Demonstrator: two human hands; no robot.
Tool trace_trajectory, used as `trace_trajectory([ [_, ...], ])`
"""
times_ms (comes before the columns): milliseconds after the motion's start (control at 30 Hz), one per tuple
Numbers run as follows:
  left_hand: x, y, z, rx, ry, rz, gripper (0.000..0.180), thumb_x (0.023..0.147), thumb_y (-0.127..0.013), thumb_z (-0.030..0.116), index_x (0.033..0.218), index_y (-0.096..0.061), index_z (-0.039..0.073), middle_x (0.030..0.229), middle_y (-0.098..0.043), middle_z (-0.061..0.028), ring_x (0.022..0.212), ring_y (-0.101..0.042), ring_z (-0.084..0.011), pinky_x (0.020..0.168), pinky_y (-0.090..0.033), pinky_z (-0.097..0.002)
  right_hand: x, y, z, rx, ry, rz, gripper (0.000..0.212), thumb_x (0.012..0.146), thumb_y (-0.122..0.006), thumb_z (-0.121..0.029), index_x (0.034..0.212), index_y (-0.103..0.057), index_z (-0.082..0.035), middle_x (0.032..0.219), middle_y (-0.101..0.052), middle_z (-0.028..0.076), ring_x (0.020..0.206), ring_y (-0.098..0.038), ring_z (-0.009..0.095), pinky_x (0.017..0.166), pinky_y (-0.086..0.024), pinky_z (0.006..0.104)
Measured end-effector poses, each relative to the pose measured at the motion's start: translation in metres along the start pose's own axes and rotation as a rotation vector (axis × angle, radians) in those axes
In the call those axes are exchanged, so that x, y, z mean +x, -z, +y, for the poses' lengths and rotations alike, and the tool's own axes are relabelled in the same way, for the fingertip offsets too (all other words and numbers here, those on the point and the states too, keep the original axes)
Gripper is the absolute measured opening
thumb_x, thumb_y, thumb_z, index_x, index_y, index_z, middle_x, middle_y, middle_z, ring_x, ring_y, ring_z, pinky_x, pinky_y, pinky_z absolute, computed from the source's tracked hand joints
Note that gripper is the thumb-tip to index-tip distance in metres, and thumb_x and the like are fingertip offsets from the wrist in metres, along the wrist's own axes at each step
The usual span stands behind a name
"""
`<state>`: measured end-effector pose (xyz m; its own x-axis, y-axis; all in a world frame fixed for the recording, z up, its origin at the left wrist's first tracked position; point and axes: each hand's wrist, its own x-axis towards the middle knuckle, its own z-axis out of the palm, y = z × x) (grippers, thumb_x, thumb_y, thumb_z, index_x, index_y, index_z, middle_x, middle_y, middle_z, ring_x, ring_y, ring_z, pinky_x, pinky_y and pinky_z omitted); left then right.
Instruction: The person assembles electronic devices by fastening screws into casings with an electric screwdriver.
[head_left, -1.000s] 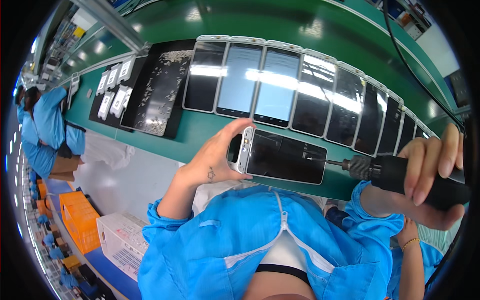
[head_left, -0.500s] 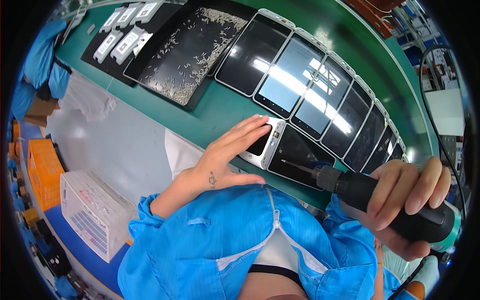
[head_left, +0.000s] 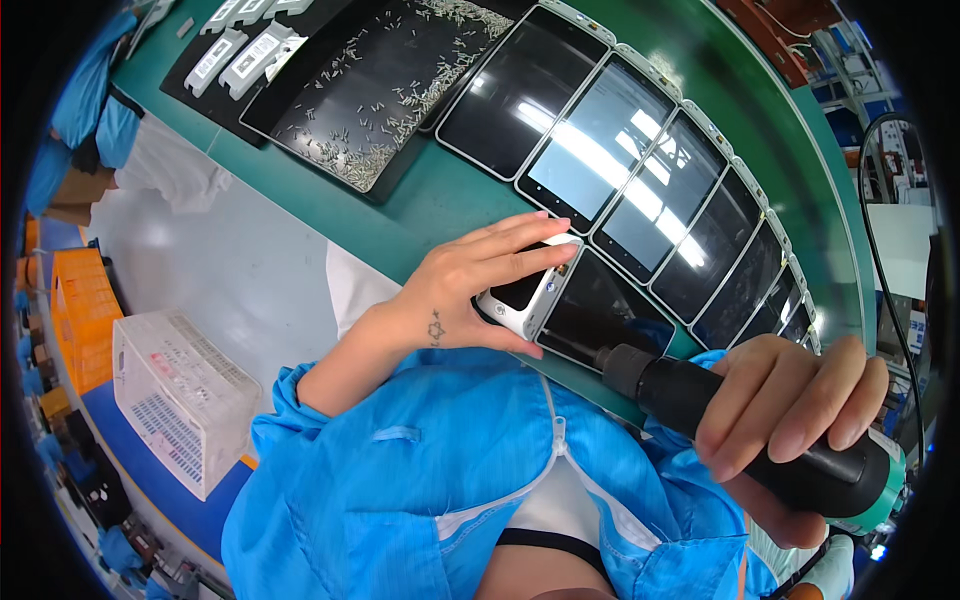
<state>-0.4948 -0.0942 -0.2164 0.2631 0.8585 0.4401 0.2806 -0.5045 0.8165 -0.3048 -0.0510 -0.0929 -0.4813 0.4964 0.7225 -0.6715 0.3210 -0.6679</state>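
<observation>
My left hand (head_left: 455, 280) grips the near left end of a white device (head_left: 522, 318), fingers over its top edge and thumb at the lower edge. This white end stands up beside a large dark screen (head_left: 608, 310) lying on the bench. In my right hand (head_left: 790, 415) is a black electric screwdriver (head_left: 675, 395) with a green rear end, its nose pointing left toward the device. The bit does not show clearly against the dark screen. A row of white-framed touchscreen devices (head_left: 520, 95) lies just beyond; some screens are lit.
A black tray (head_left: 330, 95) holds many loose small screws. Several grey-white parts (head_left: 258, 60) lie on a black mat at the far left. The green bench (head_left: 290, 190) ends toward me. A white crate (head_left: 185, 400) and an orange crate (head_left: 80, 310) stand on the floor. A black cable (head_left: 885, 270) hangs at right.
My left hand has closed further around the device's end, its thumb now at the lower edge. The screwdriver has shifted left and slightly down, and its bit no longer shows clearly.
</observation>
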Motion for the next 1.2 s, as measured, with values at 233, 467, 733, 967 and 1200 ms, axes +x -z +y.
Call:
trace_trajectory([
  [233, -0.006, -0.001, -0.001, -0.033, 0.015, 0.018, 0.078, 0.041, -0.077, 0.026, 0.111, -0.049, 0.005, 0.118, -0.044, -0.0137, 0.107, -0.043, -0.0306, 0.088, -0.036, -0.0380, -0.003, -0.016, 0.007, -0.015, 0.011, 0.007, 0.044, 0.067, -0.066, -0.023, 0.085, -0.032, -0.002, 0.080, -0.043, 0.011, 0.048, -0.054, 0.014, 0.039, -0.047, 0.0189],
  [467, -0.009, -0.001, -0.004, -0.054, 0.009, 0.024, 0.079, 0.042, -0.077, 0.025, 0.112, -0.048, 0.005, 0.118, -0.044, -0.0139, 0.107, -0.043, -0.0309, 0.089, -0.035, -0.0382, -0.002, -0.021, 0.015, -0.054, 0.069, 0.030, 0.046, 0.066, -0.067, -0.025, 0.085, -0.033, -0.002, 0.080, -0.043, 0.011, 0.049, -0.054, 0.014, 0.040, -0.046, 0.0191],
  [733, 0.006, 0.014, -0.009, -0.063, -0.049, -0.138, 0.078, 0.042, -0.077, 0.022, 0.112, -0.047, 0.004, 0.120, -0.042, -0.0129, 0.110, -0.040, -0.0310, 0.091, -0.032, -0.0394, -0.003, -0.007, 0.004, 0.002, 0.015, -0.030, 0.046, 0.064, -0.069, -0.025, 0.085, -0.034, -0.002, 0.079, -0.043, 0.010, 0.048, -0.053, 0.013, 0.039, -0.046, 0.0184],
  [967, 0.029, 0.035, -0.024, -0.220, -0.113, -0.403, 0.072, 0.048, -0.072, 0.024, 0.112, -0.047, 0.002, 0.116, -0.046, -0.0099, 0.117, -0.030, -0.0303, 0.096, -0.024, -0.0442, 0.001, 0.001, -0.014, 0.022, 0.178, 0.052, 0.048, 0.060, -0.069, -0.025, 0.084, -0.036, 0.000, 0.079, -0.043, 0.010, 0.047, -0.051, 0.012, 0.041, -0.044, 0.0176],
  [1200, -0.007, 0.018, -0.005, -0.125, 0.099, 0.007, 0.092, 0.054, -0.071, 0.038, 0.125, -0.024, 0.002, 0.123, -0.034, -0.0175, 0.117, -0.030, -0.0266, 0.094, -0.026, -0.0383, -0.005, -0.002, 0.003, -0.074, 0.178, 0.076, 0.051, 0.065, -0.065, -0.032, 0.092, -0.036, 0.001, 0.084, -0.039, 0.010, 0.050, -0.047, 0.011, 0.046, -0.041, 0.0205],
])
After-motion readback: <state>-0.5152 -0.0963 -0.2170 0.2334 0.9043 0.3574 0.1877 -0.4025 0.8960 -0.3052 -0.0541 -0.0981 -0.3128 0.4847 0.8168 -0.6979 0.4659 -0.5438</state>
